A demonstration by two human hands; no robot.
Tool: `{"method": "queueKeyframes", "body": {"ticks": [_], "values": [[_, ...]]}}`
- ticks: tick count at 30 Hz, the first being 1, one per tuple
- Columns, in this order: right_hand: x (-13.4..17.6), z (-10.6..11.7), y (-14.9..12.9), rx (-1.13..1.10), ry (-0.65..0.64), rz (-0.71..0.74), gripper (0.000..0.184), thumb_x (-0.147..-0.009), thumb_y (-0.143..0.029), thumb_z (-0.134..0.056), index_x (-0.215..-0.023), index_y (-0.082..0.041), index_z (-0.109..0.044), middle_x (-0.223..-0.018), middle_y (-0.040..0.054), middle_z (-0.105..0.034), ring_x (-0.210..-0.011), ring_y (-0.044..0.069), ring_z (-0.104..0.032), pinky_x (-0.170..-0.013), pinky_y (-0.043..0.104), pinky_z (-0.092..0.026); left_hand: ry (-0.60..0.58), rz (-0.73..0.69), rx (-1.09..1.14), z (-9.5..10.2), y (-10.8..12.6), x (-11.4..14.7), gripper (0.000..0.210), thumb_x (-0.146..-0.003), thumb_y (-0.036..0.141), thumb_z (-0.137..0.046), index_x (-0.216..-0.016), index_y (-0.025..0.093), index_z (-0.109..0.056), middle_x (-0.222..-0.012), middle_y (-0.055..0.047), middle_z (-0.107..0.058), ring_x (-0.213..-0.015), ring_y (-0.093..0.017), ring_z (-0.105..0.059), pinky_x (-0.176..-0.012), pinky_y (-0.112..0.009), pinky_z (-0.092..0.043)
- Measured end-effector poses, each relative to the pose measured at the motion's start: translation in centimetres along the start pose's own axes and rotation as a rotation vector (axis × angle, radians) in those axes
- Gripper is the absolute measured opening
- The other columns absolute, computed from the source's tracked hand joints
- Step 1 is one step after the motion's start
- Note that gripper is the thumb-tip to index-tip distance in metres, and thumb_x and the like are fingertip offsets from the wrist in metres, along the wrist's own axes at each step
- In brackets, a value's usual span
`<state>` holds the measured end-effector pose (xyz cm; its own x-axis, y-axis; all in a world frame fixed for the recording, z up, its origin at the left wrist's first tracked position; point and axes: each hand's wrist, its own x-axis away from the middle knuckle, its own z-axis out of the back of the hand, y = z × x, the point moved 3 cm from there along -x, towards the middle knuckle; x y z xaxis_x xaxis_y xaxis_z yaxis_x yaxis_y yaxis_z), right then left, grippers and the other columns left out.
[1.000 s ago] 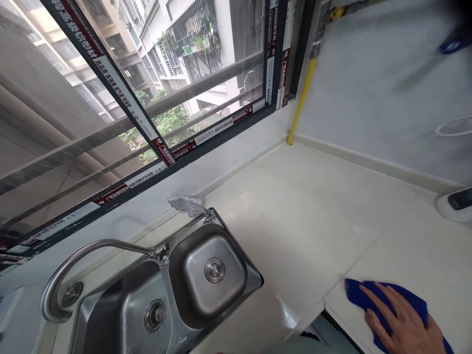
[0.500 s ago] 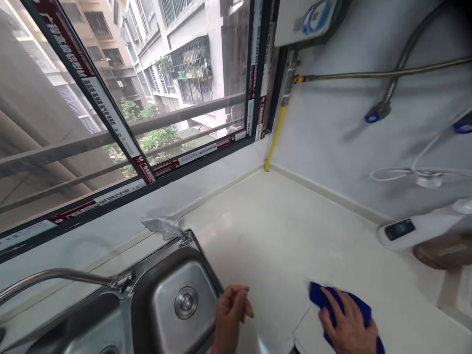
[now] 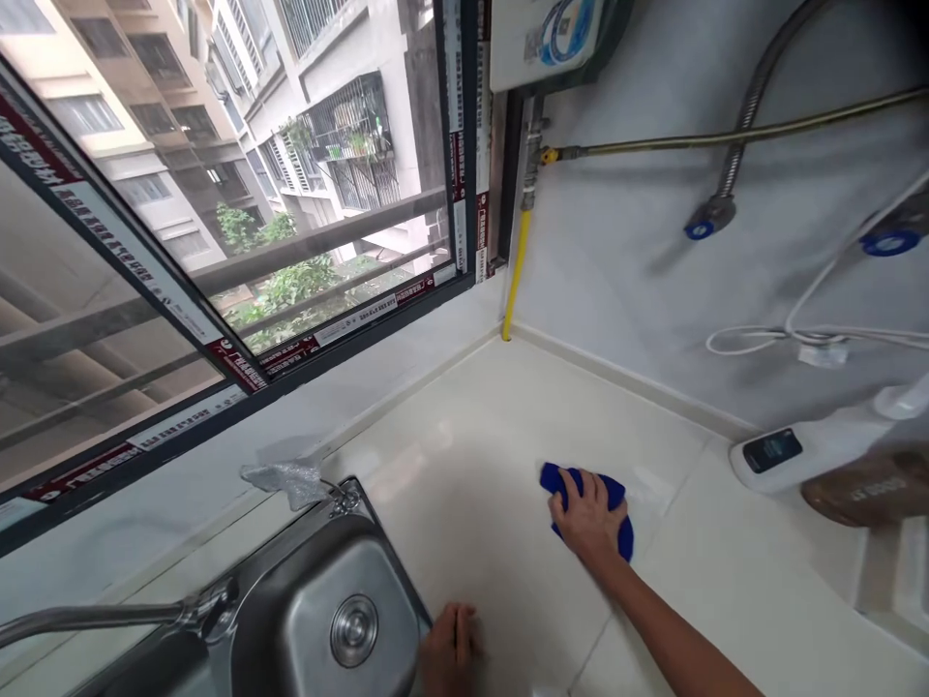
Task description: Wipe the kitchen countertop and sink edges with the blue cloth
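My right hand (image 3: 586, 523) presses down on a dark blue cloth (image 3: 615, 492) that lies bunched on the pale countertop (image 3: 500, 465). Its fingers are spread over the cloth, and the arm reaches in from the lower right. Beside the right rim of the steel sink (image 3: 330, 552), my left hand (image 3: 448, 651) is held low with its fingers curled together. Nothing shows in that hand, which is slightly blurred at the bottom edge.
A curved faucet (image 3: 94, 617) spans the sink's left side. Crumpled clear plastic (image 3: 290, 481) lies at its back corner. At right stand a white bottle (image 3: 820, 445) and a brown bottle (image 3: 871, 489). A yellow pipe (image 3: 517, 276) meets the counter's back corner, below the window.
My right hand has slid the blue cloth forward and left over the countertop. My left hand sits lower in view with its fingers drawn closer together. The view has shifted a little.
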<state>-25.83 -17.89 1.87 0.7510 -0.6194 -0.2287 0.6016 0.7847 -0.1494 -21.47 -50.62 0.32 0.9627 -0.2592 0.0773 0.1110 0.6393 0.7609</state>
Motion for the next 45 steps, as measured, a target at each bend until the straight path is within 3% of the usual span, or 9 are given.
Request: {"method": "queueKeyframes", "body": {"ticks": [6, 11, 16, 21, 26, 30, 34, 39, 45], "values": [[-5.1, -1.0, -5.7, -0.068, -0.009, -0.009, 0.05, -0.097, -0.035, -0.032, -0.142, -0.024, -0.05, -0.15, 0.0147, -0.044, -0.14, 0.033, -0.029, -0.109, 0.071, -0.014, 0.128, -0.15, -0.113, -1.0, -1.7, 0.6, 0.044, -0.104, 0.047, -0.03, -0.089, 0.025, -0.066, -0.084, -0.004, -0.07, -0.077, -0.018, -0.066, -0.071, -0.027, -0.046], [-6.4, -1.8, -12.5, -0.199, -0.037, 0.136, 0.051, -0.095, -0.032, -0.033, -0.141, -0.022, -0.051, -0.153, 0.0169, -0.041, -0.14, 0.038, -0.028, -0.108, 0.075, -0.009, 0.058, -0.105, -0.138, -0.5, -1.6, 0.5, 0.044, -0.104, 0.046, -0.029, -0.084, 0.026, -0.062, -0.081, -0.006, -0.068, -0.078, -0.021, -0.065, -0.074, -0.031, -0.045], [-3.4, -1.8, -17.9, -0.327, -0.185, 0.36, 0.053, -0.095, -0.033, -0.036, -0.146, -0.022, -0.046, -0.158, 0.015, -0.034, -0.145, 0.04, -0.021, -0.11, 0.076, 0.0, -0.038, -0.029, -0.156, 0.1, -0.4, 0.3, 0.047, -0.102, 0.05, -0.023, -0.079, 0.026, -0.056, -0.075, -0.009, -0.064, -0.074, -0.023, -0.062, -0.07, -0.036, -0.042], [2.8, -0.2, -18.8, -0.414, -0.263, 0.65, 0.054, -0.093, -0.036, -0.045, -0.147, -0.029, -0.046, -0.159, 0.0109, -0.035, -0.147, 0.036, -0.021, -0.115, 0.071, -0.001, -0.026, -0.047, -0.164, 0.4, 0.6, 0.2, 0.045, -0.102, 0.05, -0.023, -0.08, 0.026, -0.055, -0.08, -0.01, -0.065, -0.076, -0.024, -0.061, -0.073, -0.036, -0.041], [9.0, 1.8, -15.0, -0.478, -0.36, 1.06, 0.062, -0.086, -0.032, -0.054, -0.148, -0.036, -0.044, -0.159, 0.0089, -0.036, -0.147, 0.032, -0.025, -0.116, 0.07, -0.007, 0.035, -0.088, -0.141, 0.8, 0.6, 0.3, 0.045, -0.101, 0.045, -0.022, -0.076, 0.026, -0.053, -0.076, -0.01, -0.065, -0.073, -0.024, -0.062, -0.07, -0.035, -0.04], [12.8, 3.6, -9.5, -0.447, -0.412, 1.141, 0.074, -0.081, -0.027, -0.057, -0.15, -0.04, -0.038, -0.16, 0.0065, -0.035, -0.148, 0.032, -0.025, -0.115, 0.072, -0.012, 0.015, -0.109, -0.159, 0.8, 0.5, 0.6, 0.047, -0.102, 0.038, -0.017, -0.073, 0.024, -0.051, -0.067, -0.007, -0.063, -0.062, -0.021, -0.06, -0.063, -0.032, -0.038], [16.8, 4.8, -2.9, -0.365, -0.364, 0.998, 0.07, -0.087, -0.026, -0.052, -0.152, -0.043, -0.034, -0.161, 0.0051, -0.033, -0.149, 0.031, -0.026, -0.115, 0.072, -0.016, -0.027, -0.164, -0.271, 0.7, 1.2, 0.6, 0.043, -0.101, 0.033, -0.025, -0.071, 0.022, -0.054, -0.064, -0.004, -0.063, -0.059, -0.018, -0.059, -0.06, -0.029, -0.034], [22.8, 6.0, 6.9, -0.209, -0.276, 0.697, 0.062, -0.093, -0.032, -0.048, -0.152, -0.043, -0.034, -0.16, 0.0049, -0.036, -0.147, 0.033, -0.032, -0.114, 0.069, -0.027, -0.064, -0.181, -0.265, 0.8, 1.9, 0.2, 0.037, -0.1, 0.03, -0.034, -0.074, 0.02, -0.059, -0.069, -0.003, -0.064, -0.064, -0.018, -0.059, -0.061, -0.027, -0.03], [31.0, 8.4, 17.9, -0.033, -0.227, 0.359, 0.056, -0.096, -0.035, -0.043, -0.151, -0.044, -0.035, -0.159, 0.0035, -0.037, -0.146, 0.031, -0.034, -0.114, 0.064, -0.03, -0.133, -0.192, -0.277, 0.8, 1.9, -0.2, 0.036, -0.102, 0.03, -0.035, -0.076, 0.019, -0.058, -0.07, -0.003, -0.063, -0.065, -0.016, -0.056, -0.061, -0.026, -0.025]]}}
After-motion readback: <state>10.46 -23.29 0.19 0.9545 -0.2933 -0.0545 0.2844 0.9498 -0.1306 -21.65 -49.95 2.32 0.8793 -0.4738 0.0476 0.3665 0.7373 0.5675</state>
